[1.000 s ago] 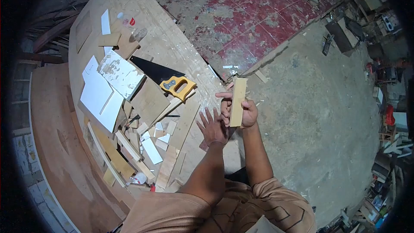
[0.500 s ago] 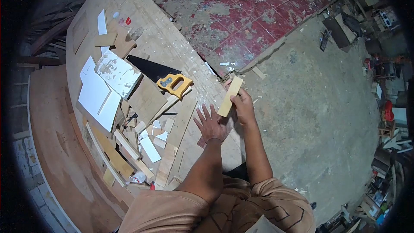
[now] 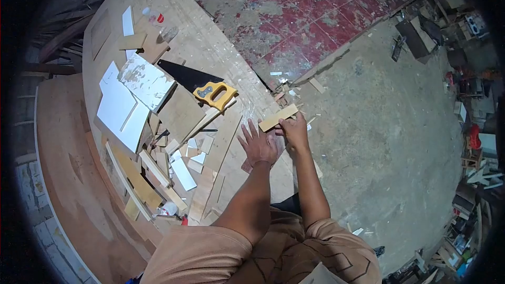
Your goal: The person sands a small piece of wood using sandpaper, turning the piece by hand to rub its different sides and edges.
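A short pale wooden strip (image 3: 274, 119) is pinched in my right hand (image 3: 296, 135), between thumb and fingers, over the table's edge. The strip lies nearly crosswise and its left end reaches the fingertips of my left hand (image 3: 261, 150). That left hand rests on the worktable with its fingers spread. Beneath its palm, a reddish-brown flat piece (image 3: 245, 166) shows only at the edge; I cannot make out what it is. Up and left of my hands lies a handsaw (image 3: 197, 84) with a black blade and yellow handle.
White boards (image 3: 123, 115), a paint-flaked panel (image 3: 146, 81) and several wood offcuts (image 3: 155, 168) crowd the left of the worktable (image 3: 221, 47). A bottle (image 3: 168, 34) lies at the far end. To the right is concrete floor (image 3: 379, 142), with clutter along the far right.
My right hand has turned the wooden strip from near upright to a flatter, crosswise angle. My left hand stays spread on the table, almost unmoved.
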The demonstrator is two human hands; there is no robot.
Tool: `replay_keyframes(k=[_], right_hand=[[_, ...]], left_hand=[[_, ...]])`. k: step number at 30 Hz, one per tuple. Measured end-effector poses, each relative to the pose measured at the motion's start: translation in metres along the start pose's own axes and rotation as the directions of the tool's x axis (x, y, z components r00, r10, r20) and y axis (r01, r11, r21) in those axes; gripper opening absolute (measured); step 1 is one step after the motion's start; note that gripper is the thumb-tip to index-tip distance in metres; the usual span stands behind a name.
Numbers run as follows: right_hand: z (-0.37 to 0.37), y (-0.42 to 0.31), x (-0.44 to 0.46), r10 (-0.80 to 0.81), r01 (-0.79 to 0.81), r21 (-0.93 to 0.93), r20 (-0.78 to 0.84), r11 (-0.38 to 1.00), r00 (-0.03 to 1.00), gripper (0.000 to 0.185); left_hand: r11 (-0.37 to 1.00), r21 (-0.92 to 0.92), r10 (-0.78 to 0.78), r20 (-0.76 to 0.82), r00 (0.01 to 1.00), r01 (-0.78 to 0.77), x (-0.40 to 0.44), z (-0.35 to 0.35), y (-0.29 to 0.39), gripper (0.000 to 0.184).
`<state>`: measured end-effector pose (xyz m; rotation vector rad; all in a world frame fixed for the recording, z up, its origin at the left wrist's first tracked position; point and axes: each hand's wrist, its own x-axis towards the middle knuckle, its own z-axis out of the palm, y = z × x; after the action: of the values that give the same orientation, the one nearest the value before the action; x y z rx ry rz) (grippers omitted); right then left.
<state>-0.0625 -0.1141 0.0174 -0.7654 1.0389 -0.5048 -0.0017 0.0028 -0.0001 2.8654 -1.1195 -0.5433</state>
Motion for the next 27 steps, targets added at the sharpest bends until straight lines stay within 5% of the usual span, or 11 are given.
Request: replay_keyframes(k=[15,20,24,27], right_hand=[[-0.01,-0.007,-0.013,-0.017,0.014,-0.026,-0.125,1.0,0.992,0.019],[-0.008,-0.014,-0.013,0.041,-0.057,-0.174,-0.092,0.983,0.995,0.019],[-0.017,-0.001,-0.011,0.014,-0.031,-0.215,-0.079,0.976,0.997,0.022],[-0.026,0.003,-0.016,0.001,-0.024,-0.266,-0.085,0.964,0.996,0.025]], left_hand=[[0.999,0.035,-0.017,-0.037,0.999,0.019,0.001,0.004,-0.001,0.085],[0.943,-0.23,0.196,-0.201,0.96,-0.241,-0.003,0.015,-0.019,0.106],[0.903,-0.271,0.232,-0.347,0.909,-0.334,-0.001,0.027,-0.025,0.08],[0.859,-0.299,0.33,-0.295,0.897,-0.415,-0.002,0.024,-0.027,0.062]])
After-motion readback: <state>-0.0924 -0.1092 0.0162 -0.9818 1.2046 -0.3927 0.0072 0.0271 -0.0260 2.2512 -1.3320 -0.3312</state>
